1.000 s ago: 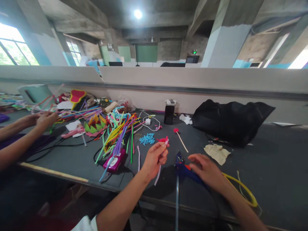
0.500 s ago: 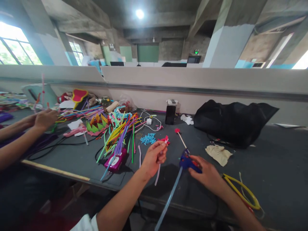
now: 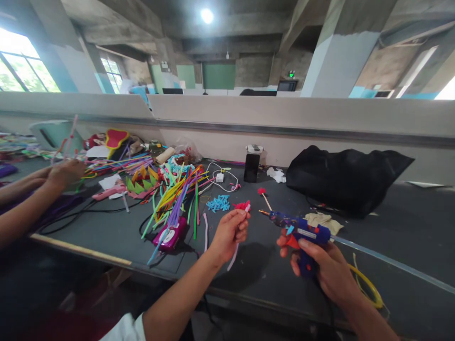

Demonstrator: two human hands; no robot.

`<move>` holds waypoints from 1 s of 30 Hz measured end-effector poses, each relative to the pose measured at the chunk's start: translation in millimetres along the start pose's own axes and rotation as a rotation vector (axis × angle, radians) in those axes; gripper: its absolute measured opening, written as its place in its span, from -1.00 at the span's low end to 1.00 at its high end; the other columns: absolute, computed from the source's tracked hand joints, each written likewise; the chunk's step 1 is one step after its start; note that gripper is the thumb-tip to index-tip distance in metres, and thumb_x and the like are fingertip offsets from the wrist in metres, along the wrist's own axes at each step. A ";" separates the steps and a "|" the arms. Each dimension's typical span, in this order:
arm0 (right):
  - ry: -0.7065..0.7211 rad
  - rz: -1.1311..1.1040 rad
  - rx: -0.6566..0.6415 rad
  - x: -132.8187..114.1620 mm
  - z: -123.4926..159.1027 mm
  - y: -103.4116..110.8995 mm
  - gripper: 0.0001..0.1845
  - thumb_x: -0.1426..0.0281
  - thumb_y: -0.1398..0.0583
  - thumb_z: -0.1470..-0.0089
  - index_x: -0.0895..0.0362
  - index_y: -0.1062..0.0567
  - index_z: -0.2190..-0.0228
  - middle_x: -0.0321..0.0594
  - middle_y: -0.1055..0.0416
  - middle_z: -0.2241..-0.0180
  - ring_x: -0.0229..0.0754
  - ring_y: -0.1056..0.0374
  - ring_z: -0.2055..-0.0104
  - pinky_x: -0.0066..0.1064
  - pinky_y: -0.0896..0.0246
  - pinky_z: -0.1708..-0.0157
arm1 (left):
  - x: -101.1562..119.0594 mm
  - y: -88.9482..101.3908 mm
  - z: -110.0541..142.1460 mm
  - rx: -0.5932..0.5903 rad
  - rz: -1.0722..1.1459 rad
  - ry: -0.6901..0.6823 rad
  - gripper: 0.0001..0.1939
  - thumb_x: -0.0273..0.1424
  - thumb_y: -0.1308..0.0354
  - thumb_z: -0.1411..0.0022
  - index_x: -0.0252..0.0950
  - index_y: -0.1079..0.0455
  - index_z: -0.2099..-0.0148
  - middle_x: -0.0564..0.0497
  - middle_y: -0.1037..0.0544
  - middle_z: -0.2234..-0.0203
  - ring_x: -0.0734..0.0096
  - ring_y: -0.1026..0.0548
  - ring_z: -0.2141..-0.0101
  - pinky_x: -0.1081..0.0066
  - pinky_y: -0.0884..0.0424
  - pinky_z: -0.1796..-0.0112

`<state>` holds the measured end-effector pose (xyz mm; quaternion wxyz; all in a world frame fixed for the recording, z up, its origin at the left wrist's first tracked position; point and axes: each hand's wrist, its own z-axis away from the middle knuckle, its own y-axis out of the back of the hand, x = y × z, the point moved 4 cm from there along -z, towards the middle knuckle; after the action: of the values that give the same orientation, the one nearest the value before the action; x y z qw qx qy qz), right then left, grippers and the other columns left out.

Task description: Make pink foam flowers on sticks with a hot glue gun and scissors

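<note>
Pinched in my left hand [image 3: 229, 234] is a pale pink pipe cleaner [image 3: 232, 258], its tip showing above my fingers and its tail hanging below. Red pieces [image 3: 241, 205] lie just behind that tip. My right hand [image 3: 320, 263] grips a blue hot glue gun [image 3: 307, 232] with a red trigger, its nozzle pointing left towards my left hand. A long clear glue stick [image 3: 391, 263] sticks out of the gun's back. Beyond the nozzle lies a pale stem with a red pompom-like head [image 3: 262, 191]. Small blue pieces [image 3: 218, 203] are heaped left of the red ones.
Many coloured pipe cleaners [image 3: 177, 199] lie over a magenta box [image 3: 169, 239]. A phone [image 3: 251, 166] leans near the partition. At right are a black bag [image 3: 344, 177], a beige cloth [image 3: 322, 220] and yellow-handled pliers or similar [image 3: 371, 289]. Another person's hands [image 3: 66, 173] work at left.
My right hand has picked up the glue gun from the table and turned it, so the nozzle points left and the glue stick trails right. My left hand has stayed nearly still.
</note>
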<state>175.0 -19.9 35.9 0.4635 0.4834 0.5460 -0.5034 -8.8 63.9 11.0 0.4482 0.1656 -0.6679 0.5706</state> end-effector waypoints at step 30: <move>0.103 0.586 0.101 8.8 -0.5 4.2 -0.56 0.02 -0.06 -0.20 0.11 -0.47 0.41 -0.25 -0.42 0.50 -0.23 -0.31 0.50 -0.38 -0.22 0.46 | 0.4 -9.0 8.6 0.041 -0.169 -0.043 -0.67 -0.17 -0.32 -0.06 -0.32 -0.37 0.35 0.23 -0.11 0.69 0.68 0.04 0.68 0.52 0.20 0.64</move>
<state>178.2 -18.7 26.8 0.5359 0.6679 0.3802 -0.3495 -5.9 53.5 17.2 0.4766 0.2427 -0.6493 0.5407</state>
